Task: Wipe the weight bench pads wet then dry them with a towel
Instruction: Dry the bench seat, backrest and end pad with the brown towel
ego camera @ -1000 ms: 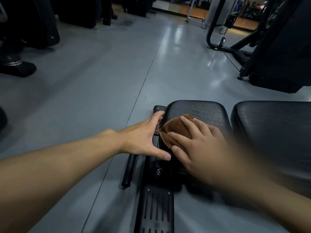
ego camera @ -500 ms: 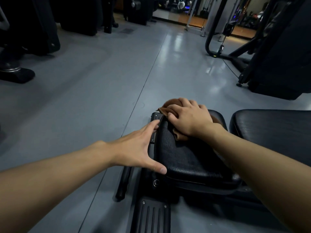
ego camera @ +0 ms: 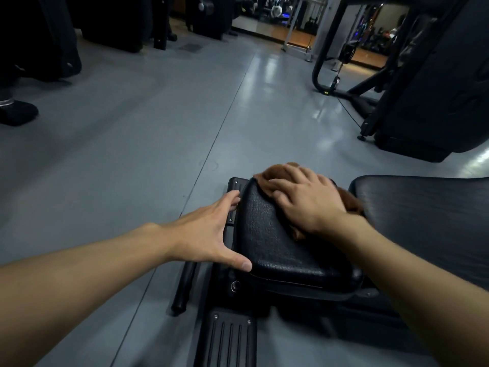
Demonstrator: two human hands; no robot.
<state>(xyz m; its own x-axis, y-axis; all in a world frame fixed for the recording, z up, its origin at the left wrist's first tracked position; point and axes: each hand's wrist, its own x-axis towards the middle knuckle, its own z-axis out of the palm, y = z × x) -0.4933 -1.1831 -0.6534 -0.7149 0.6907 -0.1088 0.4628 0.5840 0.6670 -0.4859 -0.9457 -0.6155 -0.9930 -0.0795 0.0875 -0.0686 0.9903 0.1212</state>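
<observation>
The brown cloth (ego camera: pixel 270 178) is soft and limp, light enough to bunch under a palm, so it is best handled by pressing flat over its middle rather than by pinching an edge; whether it is damp cannot be told from this view. It lies on the far end of the small seat pad (ego camera: pixel 277 242), mostly hidden beneath the right hand (ego camera: pixel 304 200), with a fold poking out past the fingers on the far side and another bit showing at the right, near the gap to the long back pad (ego camera: pixel 423 215). The right hand is spread flat, palm down, fingers laid over the cloth and pressing it onto the vinyl. The left hand (ego camera: pixel 209 234) is open too, thumb stretched wide to the near left corner of the seat pad and fingers reaching along its left edge by the black frame (ego camera: pixel 232 202), apparently steadying the pad (it grips nothing). The padding looks firm and textured, likely a little slick once wet, so the cloth should slide easily under steady pressure; the near half of the seat pad lies bare, toward the person
</observation>
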